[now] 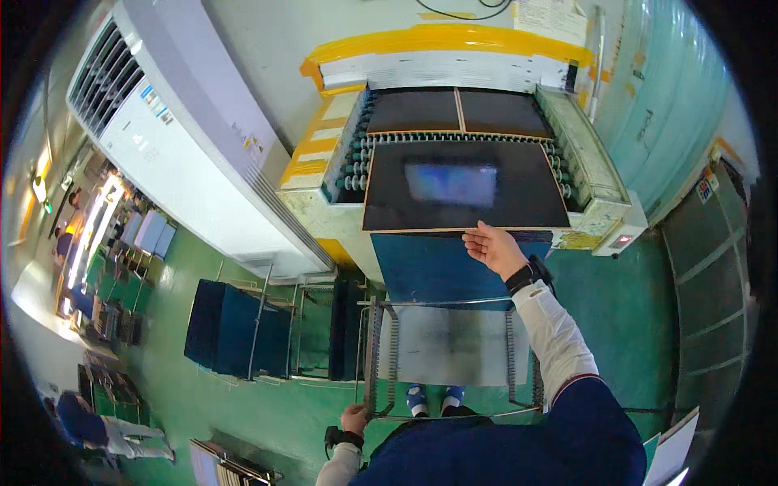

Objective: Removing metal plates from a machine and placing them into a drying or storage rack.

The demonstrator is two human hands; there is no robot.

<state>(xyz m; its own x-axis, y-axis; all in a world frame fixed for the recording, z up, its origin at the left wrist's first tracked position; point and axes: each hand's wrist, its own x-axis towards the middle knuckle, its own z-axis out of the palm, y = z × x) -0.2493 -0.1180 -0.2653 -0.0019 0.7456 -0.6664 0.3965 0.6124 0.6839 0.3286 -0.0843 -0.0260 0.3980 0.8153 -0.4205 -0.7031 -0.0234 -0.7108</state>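
Observation:
A dark, glossy rectangular panel (389, 182) with a pale edge lies on the rollers of a conveyor machine, its near side jutting out over the front. My right hand (494, 249) is at that near edge, fingers closed on it right of the middle. Farther in, two more dark panels (413, 111) lie side by side on the rollers. Low in the view, my left hand (354, 419) is wrapped round the left side of a metal slotted rack (374, 348), which stands in front of me. A stack of dark blue boards (442, 267) shows below the panel.
The conveyor's rollers (356, 170) run between pale side walls (583, 154). A tall white air conditioner (203, 154) stands left. More racks with dark boards (243, 328) are on the green floor. Another person (85, 421) is at lower left; a grey mesh panel (709, 267) stands right.

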